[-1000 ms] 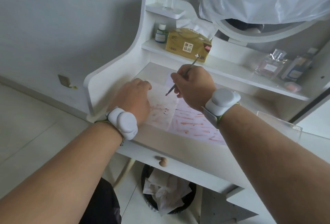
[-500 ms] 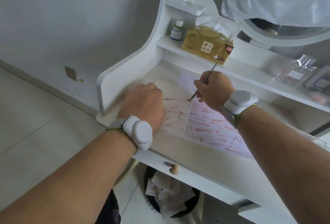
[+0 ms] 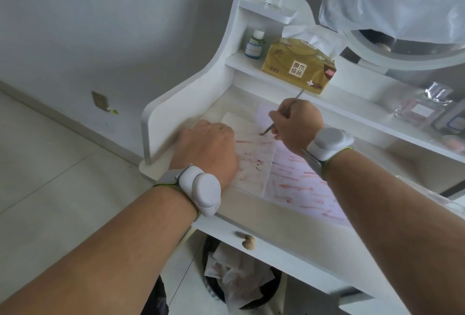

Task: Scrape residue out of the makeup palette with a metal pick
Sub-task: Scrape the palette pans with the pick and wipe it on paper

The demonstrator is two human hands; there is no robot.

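Metal pick (image 3: 270,127) is pinched like a pen in the right hand (image 3: 297,123), tilted, its dark-soiled tip on or just above the white tissue (image 3: 254,164) spread on the vanity desk (image 3: 246,204). Left hand (image 3: 208,148) rests knuckles-up on the tissue's left edge; whether its fingers grasp anything cannot be told. No makeup palette can be made out. Red-streaked paper (image 3: 307,186) lies right of the tissue. Tissue pack (image 3: 299,65) sits on the far shelf.

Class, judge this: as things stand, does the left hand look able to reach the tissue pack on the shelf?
Probably yes: the left hand rests on the stained tissue, holding nothing visible, and bare desktop lies between it and the tissue pack.
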